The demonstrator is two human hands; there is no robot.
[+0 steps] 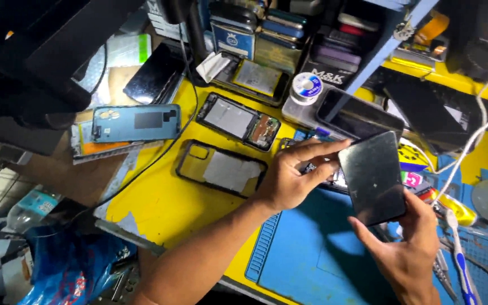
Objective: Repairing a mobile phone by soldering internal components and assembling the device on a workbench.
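At the right of the frame, the dark glossy glass phone panel (373,178) is reflecting light off a smooth, faintly smudged face. Below it, the blue rubbery work mat (312,254) is looking matt and ridged along its edge. The yellow-painted bench (159,197) is showing worn, chipped patches at lower left. At upper left, the light blue plastic phone back cover (136,122) is appearing smooth with a soft sheen.

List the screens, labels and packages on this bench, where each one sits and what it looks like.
Dark glossy phone screen panel: held between left hand and right hand.
Blue phone back cover: left, flat.
Round solder spool: white-blue label, centre back.
Stacked boxes: rear shelf, blue and cream.
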